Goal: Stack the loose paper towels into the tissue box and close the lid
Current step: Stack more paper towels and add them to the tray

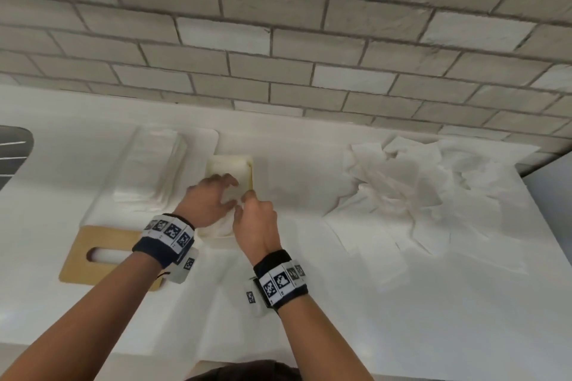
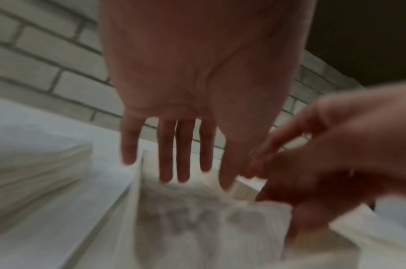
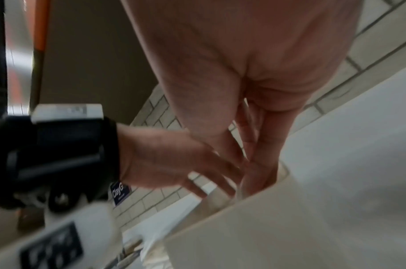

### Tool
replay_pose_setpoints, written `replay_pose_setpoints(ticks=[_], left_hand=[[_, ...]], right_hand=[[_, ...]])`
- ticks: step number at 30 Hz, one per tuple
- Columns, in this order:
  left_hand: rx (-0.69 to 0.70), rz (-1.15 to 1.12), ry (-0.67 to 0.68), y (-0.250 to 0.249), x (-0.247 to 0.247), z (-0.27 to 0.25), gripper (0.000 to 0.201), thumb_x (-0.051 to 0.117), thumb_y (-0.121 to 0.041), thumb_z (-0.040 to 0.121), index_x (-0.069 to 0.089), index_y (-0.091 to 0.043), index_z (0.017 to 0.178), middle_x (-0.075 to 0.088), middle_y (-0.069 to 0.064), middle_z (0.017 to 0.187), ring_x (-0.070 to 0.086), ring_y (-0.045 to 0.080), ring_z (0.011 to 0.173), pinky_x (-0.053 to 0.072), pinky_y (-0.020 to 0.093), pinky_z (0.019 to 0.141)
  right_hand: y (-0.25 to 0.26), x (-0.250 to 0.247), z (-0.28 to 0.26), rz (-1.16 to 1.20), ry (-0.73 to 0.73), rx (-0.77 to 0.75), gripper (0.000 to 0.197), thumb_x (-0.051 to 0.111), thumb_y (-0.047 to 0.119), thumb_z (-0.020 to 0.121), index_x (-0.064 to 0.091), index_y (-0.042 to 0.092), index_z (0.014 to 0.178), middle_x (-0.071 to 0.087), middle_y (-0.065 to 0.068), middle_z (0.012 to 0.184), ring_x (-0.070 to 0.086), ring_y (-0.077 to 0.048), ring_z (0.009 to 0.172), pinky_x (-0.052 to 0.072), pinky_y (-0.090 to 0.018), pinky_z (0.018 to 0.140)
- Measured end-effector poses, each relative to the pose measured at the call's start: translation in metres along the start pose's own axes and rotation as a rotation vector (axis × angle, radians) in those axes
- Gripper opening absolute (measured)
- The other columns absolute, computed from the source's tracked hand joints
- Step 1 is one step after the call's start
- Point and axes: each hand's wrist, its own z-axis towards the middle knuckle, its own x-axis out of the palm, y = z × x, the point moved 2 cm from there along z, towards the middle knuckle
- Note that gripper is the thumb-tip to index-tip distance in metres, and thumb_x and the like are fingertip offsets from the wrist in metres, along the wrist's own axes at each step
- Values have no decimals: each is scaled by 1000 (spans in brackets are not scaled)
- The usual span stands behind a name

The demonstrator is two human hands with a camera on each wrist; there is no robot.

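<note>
Left hand [image 1: 208, 199] flat with fingers spread on the towel [image 2: 204, 222] in the tissue box [image 1: 244, 164], right hand [image 1: 255, 219] pinching its edge — we judge it light, soft, crumple-prone — press flat, don't bunch.

The near half of the tissue box [image 1: 229, 165] is covered by the left hand [image 1: 208, 202] and the right hand [image 1: 255, 221], so the paper beneath the fingers cannot be made out in the head view. The left wrist view is smeared by motion: the paper towels [image 2: 197, 218] below the left fingertips [image 2: 166, 174] are reduced to a grey blur, and whether they are touched cannot be told. In the right wrist view the right fingertips [image 3: 257, 183] are sunk behind the box wall, so their grasp is hidden. The wooden lid [image 1: 93, 252] is partly covered by the left wrist.
</note>
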Motion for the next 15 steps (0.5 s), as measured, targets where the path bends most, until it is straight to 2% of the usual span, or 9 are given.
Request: replay_pose_setpoints(ticks=[2,4,6,9,11,13,15], left_hand=[[-24,225,185,-4,13,-4,55,72,-44,93,52,-35,144,53,-1,147,53,28,137,41,56,112],[-50,282,219,-8,20,-4,60,71,-44,94,48,-35,148,45,0,154,46,30,142,34,55,118],[-51,287,127,-16,23,-7,57,71,-41,96,50,-31,148,47,3,155,45,32,144,30,57,121],[32,307,-180,-36,25,-18,51,79,-28,88,63,-17,135,61,12,141,50,40,141,28,69,120],[130,185,-334,-62,29,-26,41,81,-20,85,68,-13,124,68,13,127,60,41,127,41,62,113],[214,12,-323,-93,36,-31,31,78,-17,90,68,-13,120,70,9,121,65,34,115,55,47,97],[261,-61,-239,-123,50,-31,26,73,-20,95,67,-15,120,70,6,122,64,28,115,57,40,88]], right_hand=[[-13,-24,-5,18,-109,-11,13,57,20,105,66,13,111,77,-13,91,74,-34,82,62,-41,71],[-44,-51,-9,13,-159,60,7,59,22,103,65,20,103,76,-6,85,74,-29,78,61,-39,68],[-89,-79,-13,-25,-203,181,7,59,23,102,65,24,103,76,-8,89,73,-32,83,59,-39,71],[-171,-113,-25,-104,-252,367,17,62,22,101,66,18,116,74,-13,107,70,-38,103,57,-43,82],[-221,-129,-40,-178,-242,503,28,64,27,101,61,12,126,67,-17,121,64,-40,115,56,-47,88],[-256,-133,-57,-293,-173,624,47,68,36,99,53,9,134,57,-21,133,57,-43,122,56,-51,95],[-273,-130,-72,-348,-115,704,68,72,47,96,44,7,144,50,-25,140,50,-45,127,53,-55,101]])
